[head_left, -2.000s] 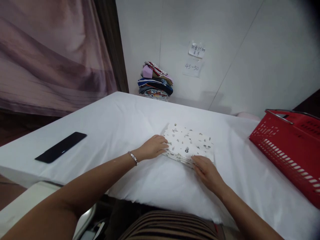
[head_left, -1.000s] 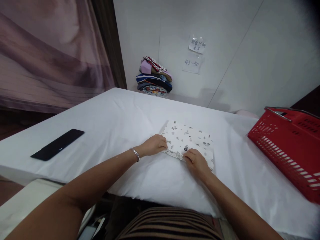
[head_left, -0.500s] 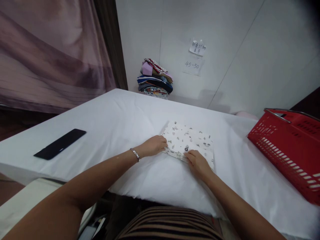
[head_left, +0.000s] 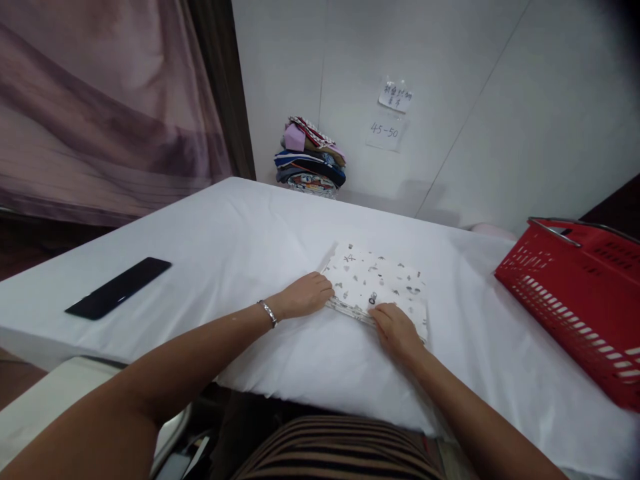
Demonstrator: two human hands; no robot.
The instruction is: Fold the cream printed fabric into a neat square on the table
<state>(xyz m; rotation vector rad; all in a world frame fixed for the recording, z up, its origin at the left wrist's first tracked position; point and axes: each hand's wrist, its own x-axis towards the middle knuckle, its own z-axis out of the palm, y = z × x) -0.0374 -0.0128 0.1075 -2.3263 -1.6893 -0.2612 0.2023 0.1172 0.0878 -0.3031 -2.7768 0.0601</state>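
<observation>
A folded white cloth (head_left: 375, 277) with small grey and dark prints lies flat on the table, its stacked layers showing along the near edge. At its near left corner, my left hand (head_left: 307, 293) grips the edge with fingers curled over it; a silver bracelet is on that wrist. My right hand (head_left: 397, 327) pinches the near edge right of the middle, thumb and fingers closed on the layers. The fingertips under the cloth are hidden.
The white-covered table (head_left: 240, 240) carries a black phone-like slab (head_left: 120, 288) at left and a red plastic basket (head_left: 575, 300) at right. Beyond the far edge stands a pile of folded fabrics (head_left: 310, 160) by the wall. Paper signs (head_left: 385, 130) hang there.
My right hand has slid left along the near edge since two seconds ago, its fingers closing on it. My left hand has stayed by the left corner. The cloth has hardly moved.
</observation>
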